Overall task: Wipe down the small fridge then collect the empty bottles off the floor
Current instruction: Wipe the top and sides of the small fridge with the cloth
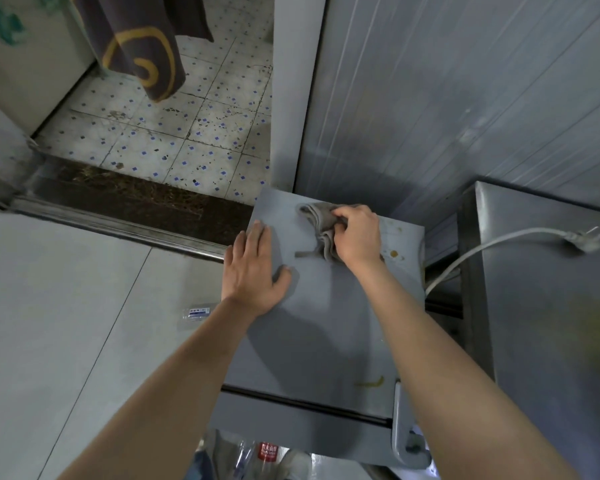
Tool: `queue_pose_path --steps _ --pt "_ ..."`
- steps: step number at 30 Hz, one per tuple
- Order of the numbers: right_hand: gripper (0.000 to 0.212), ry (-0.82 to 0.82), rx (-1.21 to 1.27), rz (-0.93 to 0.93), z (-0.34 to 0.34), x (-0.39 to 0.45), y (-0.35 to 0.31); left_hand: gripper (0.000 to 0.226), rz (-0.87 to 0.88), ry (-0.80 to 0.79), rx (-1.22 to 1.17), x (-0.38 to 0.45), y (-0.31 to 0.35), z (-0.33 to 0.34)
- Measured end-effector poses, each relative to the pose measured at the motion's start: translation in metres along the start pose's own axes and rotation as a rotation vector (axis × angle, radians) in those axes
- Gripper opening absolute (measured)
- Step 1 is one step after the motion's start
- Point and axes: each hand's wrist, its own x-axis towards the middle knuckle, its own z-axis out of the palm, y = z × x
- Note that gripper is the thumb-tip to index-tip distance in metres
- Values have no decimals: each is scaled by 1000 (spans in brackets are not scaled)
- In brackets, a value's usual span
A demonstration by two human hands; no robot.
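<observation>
Two hands work on the top of the small fridge (312, 323). The left hand (253, 268) lies flat with straight fingers near the top's left edge, holding nothing and seemingly steadying the unit. The right hand (355, 233) has its fingers curled round a bunched grey cloth (321, 223), pressing it onto the far part of the top.

The step in hand looks like wiping the top, and it appears only partly done. Brownish spots (394, 253) sit just to the right of the right hand, and a yellowish smear (371, 382) lies well behind that hand, near the front edge beside the right forearm. To do this well, I would sweep the cloth rightward over the spots, then draw it back toward the body in overlapping passes until it crosses the smear. Dried marks probably need firm pressure and a short back-and-forth rub. The flat left hand should stay planted during pressure, then lift so the patch beneath it gets wiped too. Refolding the cloth to a fresh face would help avoid spreading grime.

Clear bottles (267, 455) lie on the floor below both forearms, in front of the fridge, one with a red label. Another bottle (196, 315) lies on the floor just left of the left wrist. None is collected yet.
</observation>
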Motion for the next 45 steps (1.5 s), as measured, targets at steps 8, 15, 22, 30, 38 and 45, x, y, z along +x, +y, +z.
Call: queue_pose_path --steps 8,15,22,30,38,45 --pt "31 25 -37 38 -4 0 20 75 24 0 48 14 3 5" --pt "36 22 -42 43 0 -5 10 75 30 4 25 13 4 4" --pt "36 -11 -44 6 6 17 -7 84 36 27 37 14 3 6" --pt "35 -71 -78 -121 15 36 -36 80 50 32 32 14 2 6" --pt "36 -48 -72 -87 5 33 -14 80 54 41 39 15 2 6" --pt "36 74 -44 11 0 14 11 83 50 28 29 15 3 6"
